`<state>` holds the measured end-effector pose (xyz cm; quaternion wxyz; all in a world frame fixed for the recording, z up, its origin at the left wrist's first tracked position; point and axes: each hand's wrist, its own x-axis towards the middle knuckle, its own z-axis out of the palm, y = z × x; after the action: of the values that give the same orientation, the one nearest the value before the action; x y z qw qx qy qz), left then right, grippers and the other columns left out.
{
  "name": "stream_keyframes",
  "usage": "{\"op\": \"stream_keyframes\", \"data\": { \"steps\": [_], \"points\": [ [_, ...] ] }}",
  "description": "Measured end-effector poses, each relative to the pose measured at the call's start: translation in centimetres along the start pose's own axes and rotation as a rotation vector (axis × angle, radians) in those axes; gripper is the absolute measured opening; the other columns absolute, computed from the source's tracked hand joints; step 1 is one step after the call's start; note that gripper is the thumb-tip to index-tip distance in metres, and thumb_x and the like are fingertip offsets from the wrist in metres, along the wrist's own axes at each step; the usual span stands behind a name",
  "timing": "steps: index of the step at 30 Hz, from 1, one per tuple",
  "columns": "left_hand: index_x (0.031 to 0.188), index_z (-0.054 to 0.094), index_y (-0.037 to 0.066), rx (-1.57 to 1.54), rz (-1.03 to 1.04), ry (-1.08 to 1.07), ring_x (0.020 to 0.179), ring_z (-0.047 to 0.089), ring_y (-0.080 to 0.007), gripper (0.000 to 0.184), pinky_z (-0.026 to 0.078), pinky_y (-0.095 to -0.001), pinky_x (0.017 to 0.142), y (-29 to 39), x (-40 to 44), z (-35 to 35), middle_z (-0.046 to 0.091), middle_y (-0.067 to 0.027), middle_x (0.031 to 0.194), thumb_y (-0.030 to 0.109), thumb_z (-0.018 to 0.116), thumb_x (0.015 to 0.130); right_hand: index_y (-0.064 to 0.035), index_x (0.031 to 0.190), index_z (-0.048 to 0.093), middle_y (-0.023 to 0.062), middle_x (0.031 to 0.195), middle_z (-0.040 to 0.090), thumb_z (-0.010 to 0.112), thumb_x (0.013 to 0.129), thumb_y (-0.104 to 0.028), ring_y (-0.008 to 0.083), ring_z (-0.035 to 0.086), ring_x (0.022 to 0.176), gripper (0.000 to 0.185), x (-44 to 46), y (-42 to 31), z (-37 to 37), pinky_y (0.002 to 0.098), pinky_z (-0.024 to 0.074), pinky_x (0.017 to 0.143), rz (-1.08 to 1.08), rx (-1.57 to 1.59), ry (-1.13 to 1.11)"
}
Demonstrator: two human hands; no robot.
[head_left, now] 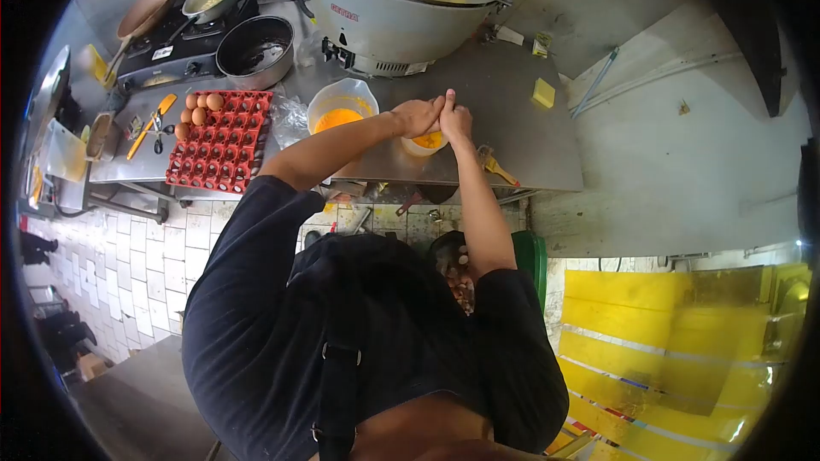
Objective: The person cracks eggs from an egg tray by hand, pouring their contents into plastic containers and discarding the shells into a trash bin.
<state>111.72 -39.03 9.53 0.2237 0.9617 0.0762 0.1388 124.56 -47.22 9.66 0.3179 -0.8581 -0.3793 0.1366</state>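
Both of my hands meet above a small white bowl [424, 143] that holds orange-yellow liquid. My left hand [417, 118] reaches in from the left, its fingers against my right hand [456, 121], whose thumb points up. The fingers look closed together; whatever is between them is hidden. Just left of the hands stands a translucent pitcher [367, 102] with orange liquid inside. Farther left, a red egg tray [224, 149] carries several brown eggs [198, 116] at its upper left. A brush with a yellow handle [498, 169] lies right of the bowl.
A large rice cooker [401, 21] stands at the back. To its left are a dark pot [254, 51] and a stove [175, 60] with pans. A yellow sponge [543, 93] is on the right of the steel counter [530, 145]. Plastic wrap [290, 115] lies beside the tray.
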Motion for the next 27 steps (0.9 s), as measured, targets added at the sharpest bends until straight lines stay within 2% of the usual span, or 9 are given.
{"op": "stream_keyframes", "data": {
  "steps": [4,10,12,15,19,23,25,26,27],
  "points": [
    [0.115,0.037,-0.006,-0.064,0.031,0.050,0.092,0.062,-0.0489,0.045,0.051,-0.0521,0.080,-0.9,0.8,0.6,0.062,-0.0311,0.098,0.033,0.049,0.097,0.0123,0.091,0.069,0.0371,0.095,0.065,0.028,0.099,-0.064,0.0505,0.062,0.103,0.087,0.1,-0.5,-0.5,0.0510,0.0470,0.092,-0.041,-0.005,0.013],
    [0.115,0.038,-0.004,-0.146,0.076,-0.046,0.098,0.060,-0.0480,0.042,0.049,-0.0511,0.085,-1.2,0.7,-2.9,0.062,-0.0301,0.101,0.030,0.053,0.095,0.0066,0.089,0.070,0.0238,0.085,0.071,0.033,0.097,-0.070,0.0382,0.069,0.089,0.085,1.3,0.6,-0.1,0.0434,0.0501,0.080,0.231,0.409,-0.186],
    [0.118,0.037,-0.003,-0.135,0.068,-0.065,0.099,0.060,-0.0485,0.042,0.049,-0.0523,0.085,-1.5,0.6,-3.4,0.063,-0.0293,0.103,0.028,0.054,0.095,0.0002,0.100,0.072,0.0265,0.094,0.070,0.037,0.097,-0.067,0.0421,0.068,0.096,0.076,0.6,0.0,-0.7,0.0491,0.0507,0.083,-0.080,0.160,-0.072],
    [0.121,0.038,-0.001,-0.113,0.075,-0.076,0.101,0.060,-0.0488,0.041,0.049,-0.0534,0.085,-3.0,0.7,-3.5,0.063,-0.0283,0.105,0.026,0.054,0.094,-0.0008,0.105,0.072,0.0281,0.097,0.069,0.040,0.097,-0.064,0.0443,0.066,0.097,0.071,-0.5,-1.7,-2.1,0.0521,0.0513,0.084,-0.175,-0.233,0.008],
    [0.119,0.040,-0.002,-0.081,0.102,0.014,0.099,0.060,-0.0485,0.039,0.049,-0.0530,0.085,-3.2,0.2,-3.8,0.061,-0.0287,0.105,0.026,0.052,0.095,-0.0031,0.094,0.070,0.0256,0.093,0.069,0.041,0.098,-0.059,0.0478,0.064,0.090,0.063,-1.0,-2.4,-2.1,0.0528,0.0510,0.080,-0.307,-0.276,0.155],
    [0.116,0.046,-0.006,-0.029,0.159,0.106,0.104,0.055,-0.0489,0.039,0.047,-0.0504,0.090,-1.3,0.9,-3.1,0.056,-0.0297,0.113,0.027,0.051,0.095,-0.0028,0.094,0.067,0.0239,0.089,0.068,0.048,0.100,-0.049,0.0435,0.065,0.086,0.051,-1.8,-1.9,-1.9,0.0495,0.0500,0.076,-0.383,-0.062,0.185],
    [0.121,0.047,-0.007,-0.117,0.138,0.067,0.115,0.049,-0.0478,0.048,0.042,-0.0523,0.098,-0.4,1.4,-1.6,0.050,-0.0300,0.125,0.031,0.054,0.093,0.0000,0.103,0.065,0.0210,0.095,0.069,0.053,0.100,-0.044,0.0386,0.066,0.090,0.045,-2.6,-2.1,-1.9,0.0441,0.0518,0.079,-0.270,0.342,0.180],
    [0.130,0.043,-0.005,-0.060,0.115,0.048,0.119,0.045,-0.0473,0.055,0.039,-0.0549,0.100,1.0,1.0,-0.5,0.047,-0.0293,0.128,0.033,0.054,0.092,-0.0009,0.102,0.065,0.0131,0.094,0.069,0.054,0.101,-0.040,0.0282,0.066,0.090,0.041,-3.2,-1.1,-1.2,0.0383,0.0513,0.082,-0.148,0.602,0.126],
    [0.139,0.039,-0.004,0.001,0.088,0.031,0.123,0.042,-0.0468,0.064,0.036,-0.0575,0.102,2.6,0.3,0.5,0.044,-0.0287,0.131,0.034,0.055,0.090,-0.0009,0.102,0.065,0.0131,0.094,0.069,0.054,0.101,-0.040,0.0282,0.066,0.090,0.041,-4.2,-0.2,-0.4,0.0383,0.0513,0.082,-0.142,0.604,0.121]
  ]
}}
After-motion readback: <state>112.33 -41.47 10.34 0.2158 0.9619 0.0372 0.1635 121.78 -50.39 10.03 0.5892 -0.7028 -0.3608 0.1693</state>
